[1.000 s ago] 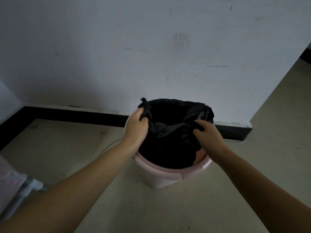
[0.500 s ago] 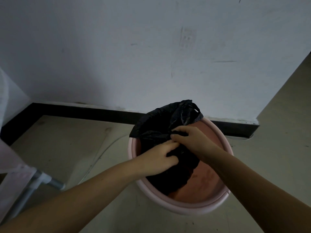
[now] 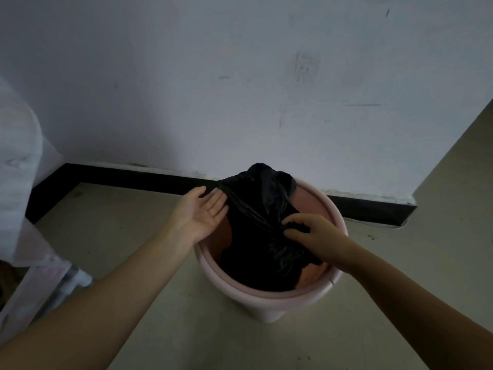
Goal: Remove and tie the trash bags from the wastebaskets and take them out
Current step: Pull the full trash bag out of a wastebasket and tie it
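At the far left, pale fabric (image 3: 18, 166) is seen beside the wall. The left hand (image 3: 202, 213) is held flat, palm up and fingers spread, with a stretched strand of the black trash bag (image 3: 264, 236) lying across its fingertips. The bag sits inside the pink wastebasket (image 3: 269, 303) near the baseboard (image 3: 133, 176). The right hand (image 3: 316, 236) is pinched closed on gathered bag plastic.

Wastebasket (image 3: 269, 297): set on the floor (image 3: 149, 214), just before the wall (image 3: 213, 89).
Trash bag (image 3: 261, 236): gathered inside the wastebasket.
Left hand (image 3: 202, 213): at the bag's left.
Right hand (image 3: 316, 236): on the bag's right.
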`<state>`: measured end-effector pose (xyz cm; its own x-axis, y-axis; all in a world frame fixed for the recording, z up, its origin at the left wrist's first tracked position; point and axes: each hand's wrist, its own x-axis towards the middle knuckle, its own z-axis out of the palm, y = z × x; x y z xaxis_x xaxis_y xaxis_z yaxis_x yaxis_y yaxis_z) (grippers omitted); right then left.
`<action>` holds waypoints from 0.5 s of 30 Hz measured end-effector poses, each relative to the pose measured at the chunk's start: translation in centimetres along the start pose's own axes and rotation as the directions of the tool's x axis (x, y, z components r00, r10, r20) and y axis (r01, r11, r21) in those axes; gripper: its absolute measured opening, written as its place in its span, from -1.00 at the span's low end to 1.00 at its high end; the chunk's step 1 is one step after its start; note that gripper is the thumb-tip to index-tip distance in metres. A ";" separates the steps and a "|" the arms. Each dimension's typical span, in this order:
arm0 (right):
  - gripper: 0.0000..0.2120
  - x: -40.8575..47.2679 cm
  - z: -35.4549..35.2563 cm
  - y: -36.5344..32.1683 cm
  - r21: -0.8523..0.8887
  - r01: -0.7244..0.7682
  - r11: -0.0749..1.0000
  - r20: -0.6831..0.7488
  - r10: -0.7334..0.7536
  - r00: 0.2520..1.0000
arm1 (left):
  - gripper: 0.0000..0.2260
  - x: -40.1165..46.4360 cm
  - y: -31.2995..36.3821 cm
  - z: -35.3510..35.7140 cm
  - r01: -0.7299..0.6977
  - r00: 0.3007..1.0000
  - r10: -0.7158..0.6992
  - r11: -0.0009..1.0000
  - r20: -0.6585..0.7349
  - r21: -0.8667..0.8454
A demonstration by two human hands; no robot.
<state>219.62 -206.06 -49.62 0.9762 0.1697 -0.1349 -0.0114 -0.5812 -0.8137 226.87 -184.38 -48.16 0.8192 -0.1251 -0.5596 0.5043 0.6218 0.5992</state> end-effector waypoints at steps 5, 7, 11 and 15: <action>-0.71 -0.7 -0.7 -0.1 -0.068 -0.034 0.997 -0.098 0.028 0.995 | -0.72 -0.7 -1.3 1.9 -0.126 0.963 0.059 0.961 0.262 0.247; -0.38 -0.5 -0.8 -0.4 -0.057 -0.057 0.997 -0.198 0.044 0.979 | -0.64 -1.0 -2.0 2.7 -0.343 0.932 0.237 0.816 0.273 0.465; -0.06 0.1 -0.5 -1.1 -0.010 -0.118 0.993 -0.005 0.118 0.993 | -0.68 -2.7 -4.5 3.2 -0.570 0.822 0.228 0.320 0.522 0.757; -0.59 0.4 1.3 -1.7 -0.290 -0.061 0.955 0.236 0.133 0.962 | -0.87 -4.0 -6.5 3.6 -0.760 0.648 -0.025 0.040 0.761 0.648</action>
<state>219.76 -203.94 -49.04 0.8869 0.2739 -0.3719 -0.0077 -0.7963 -0.6048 221.28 -190.67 -47.71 0.7261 -0.6851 0.0582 -0.4253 -0.3811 0.8209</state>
